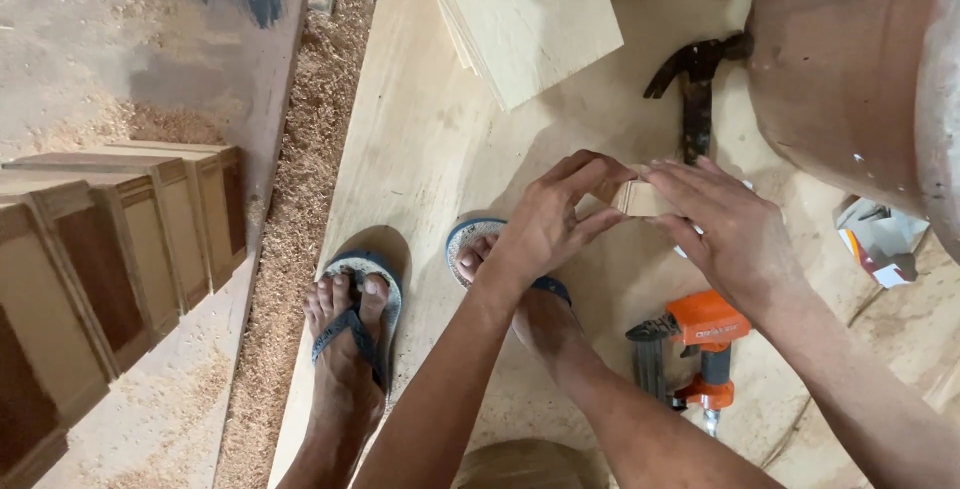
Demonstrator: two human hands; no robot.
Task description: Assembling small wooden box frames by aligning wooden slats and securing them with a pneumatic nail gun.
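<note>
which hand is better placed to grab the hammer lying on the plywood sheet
Right, probably. The right hand sits just below the dark claw hammer, whose handle points down toward it. The left hand is farther over. Both hands grip the small pale wooden block, so one must let go first.

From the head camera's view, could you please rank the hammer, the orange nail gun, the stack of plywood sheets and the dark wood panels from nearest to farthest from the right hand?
From the right hand:
1. Hammer, just above it, and orange nail gun, just below: too close to call.
2. Stack of plywood sheets, upper middle.
3. Dark wood panels, far left.
</note>
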